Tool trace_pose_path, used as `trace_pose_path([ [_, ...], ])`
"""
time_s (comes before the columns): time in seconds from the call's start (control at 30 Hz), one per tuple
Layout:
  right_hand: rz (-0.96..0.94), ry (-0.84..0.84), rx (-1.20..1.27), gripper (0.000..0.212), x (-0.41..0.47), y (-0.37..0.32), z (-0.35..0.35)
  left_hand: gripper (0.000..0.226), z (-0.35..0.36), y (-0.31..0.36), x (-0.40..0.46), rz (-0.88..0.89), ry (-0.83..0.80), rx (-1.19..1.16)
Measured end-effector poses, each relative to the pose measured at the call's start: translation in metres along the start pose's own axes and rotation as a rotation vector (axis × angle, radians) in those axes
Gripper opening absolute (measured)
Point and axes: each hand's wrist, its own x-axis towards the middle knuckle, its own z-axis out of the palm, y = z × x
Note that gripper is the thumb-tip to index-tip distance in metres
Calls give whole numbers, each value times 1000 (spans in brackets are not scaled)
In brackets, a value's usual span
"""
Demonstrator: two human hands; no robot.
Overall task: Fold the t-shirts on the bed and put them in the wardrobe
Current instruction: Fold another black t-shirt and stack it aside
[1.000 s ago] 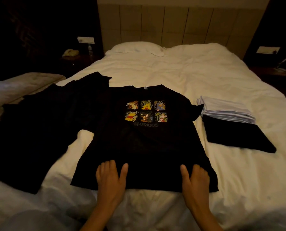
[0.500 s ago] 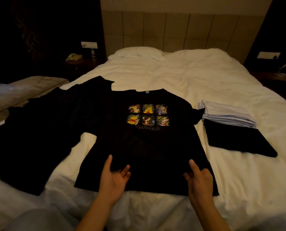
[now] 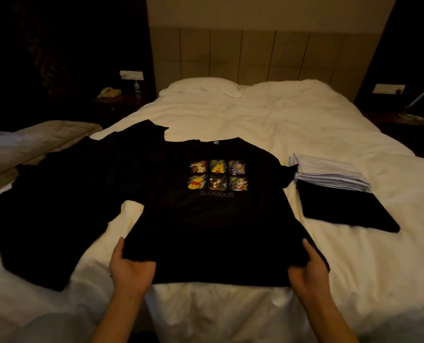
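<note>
A black t-shirt (image 3: 213, 226) with six cartoon panels and the word GLORIOUS lies face up on the white bed (image 3: 267, 125). My left hand (image 3: 129, 268) grips its lower left hem corner, thumb on top and fingers hidden under the cloth. My right hand (image 3: 310, 268) grips the lower right hem corner the same way. Another black t-shirt (image 3: 57, 206) lies spread and crumpled to the left. At the right sits a folded pile (image 3: 329, 174) of pale shirts on top of a folded black shirt (image 3: 347, 211).
A white pillow (image 3: 201, 86) lies at the head of the bed below a padded headboard (image 3: 255, 53). A nightstand with a phone (image 3: 108, 92) stands at the left, another dark nightstand (image 3: 403, 120) at the right. A second bed edge (image 3: 33, 142) shows far left.
My hands lay flat on the shirt's lower hem, then lifted and spread apart. Now each one holds a bottom corner of the shirt. The camera view tilted slightly downward.
</note>
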Motion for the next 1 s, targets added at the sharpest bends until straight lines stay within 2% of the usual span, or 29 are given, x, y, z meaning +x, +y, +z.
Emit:
trace_pose_path([
  [0.03,-119,51,-69,43,-1,-5,3,74,-1,2,2,35,-1,41],
  [0.07,-172,110,-22,36,2,-8,1,85,-3,4,6,70,1,85],
  [0.1,-169,111,6,33,-1,-11,2,83,-3,7,7,109,19,126],
  [0.17,-175,106,-79,14,-5,-12,0,72,-6,14,8,157,-5,161],
  [0.2,-171,117,-104,13,-5,-9,-4,76,-10,18,8,139,-20,144],
  [0.27,-139,135,-115,27,-5,-6,-8,78,-18,23,9,44,-54,32],
  [0.37,-95,119,-142,36,-10,-11,-3,53,-19,28,17,-76,-85,-2],
  [0.43,-115,73,-149,32,-10,-19,0,50,-11,30,19,-22,-123,37],
  [0.53,-180,8,-120,19,-12,-39,8,38,5,38,8,167,-101,207],
  [0.6,-200,36,-87,16,-15,-46,11,36,3,42,2,240,-102,260],
  [0.63,-199,69,-83,17,-17,-45,10,44,-1,40,1,251,-68,275],
  [0.67,-193,103,-87,16,-18,-42,6,50,-5,37,-2,245,-22,283],
  [0.8,-110,199,-111,10,-28,-21,-13,41,-27,29,-10,160,118,311],
  [1.0,-52,198,-121,8,-37,-17,-28,38,-31,26,-29,125,123,375],
])
